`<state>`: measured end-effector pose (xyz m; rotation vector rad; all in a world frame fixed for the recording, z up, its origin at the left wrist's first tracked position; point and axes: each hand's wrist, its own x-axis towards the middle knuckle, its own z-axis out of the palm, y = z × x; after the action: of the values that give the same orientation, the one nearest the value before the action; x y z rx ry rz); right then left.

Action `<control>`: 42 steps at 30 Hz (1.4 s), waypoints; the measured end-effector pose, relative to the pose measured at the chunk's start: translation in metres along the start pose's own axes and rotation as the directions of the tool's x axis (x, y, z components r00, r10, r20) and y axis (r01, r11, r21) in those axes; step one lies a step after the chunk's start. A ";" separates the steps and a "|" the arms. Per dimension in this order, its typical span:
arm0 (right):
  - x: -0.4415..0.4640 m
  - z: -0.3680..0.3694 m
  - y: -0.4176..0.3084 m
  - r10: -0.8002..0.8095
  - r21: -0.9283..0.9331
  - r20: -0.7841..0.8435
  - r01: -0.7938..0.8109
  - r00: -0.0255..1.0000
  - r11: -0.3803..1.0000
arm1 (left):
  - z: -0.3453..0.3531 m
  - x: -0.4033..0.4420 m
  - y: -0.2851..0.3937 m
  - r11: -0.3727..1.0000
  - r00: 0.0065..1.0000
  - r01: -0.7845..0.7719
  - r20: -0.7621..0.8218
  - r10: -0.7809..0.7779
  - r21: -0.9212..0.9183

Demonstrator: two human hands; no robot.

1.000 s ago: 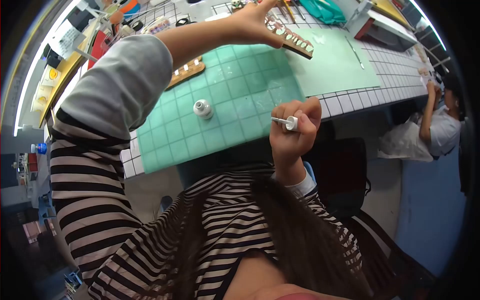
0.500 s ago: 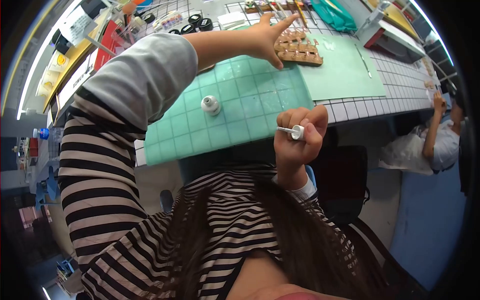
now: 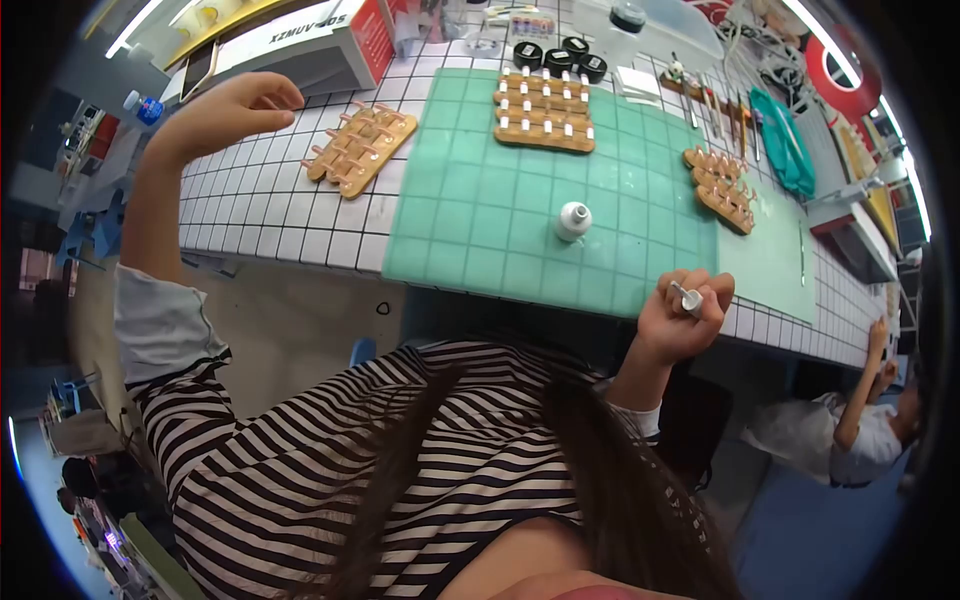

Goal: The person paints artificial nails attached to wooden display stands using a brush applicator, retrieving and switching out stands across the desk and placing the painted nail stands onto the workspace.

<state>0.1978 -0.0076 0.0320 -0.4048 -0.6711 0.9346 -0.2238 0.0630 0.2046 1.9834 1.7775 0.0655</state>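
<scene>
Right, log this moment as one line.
right hand: holds white brush cap | left hand: nothing visible in it, near leftmost wooden rack | white bottle: uncapped, upright on green mat

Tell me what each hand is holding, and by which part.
The right hand holds a white applicator brush by its cap, stem sticking out. The left hand holds nothing visible.
</scene>
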 end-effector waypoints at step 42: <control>0.066 -0.069 -0.084 0.078 0.444 0.215 -0.168 0.974 0.880 | 0.105 0.061 0.206 0.830 0.839 -0.542 -0.016 0.545 -0.133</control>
<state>0.3228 -0.0001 0.0539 0.0702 -0.5762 1.2295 0.0126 0.0781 0.1717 2.3140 1.1039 0.3353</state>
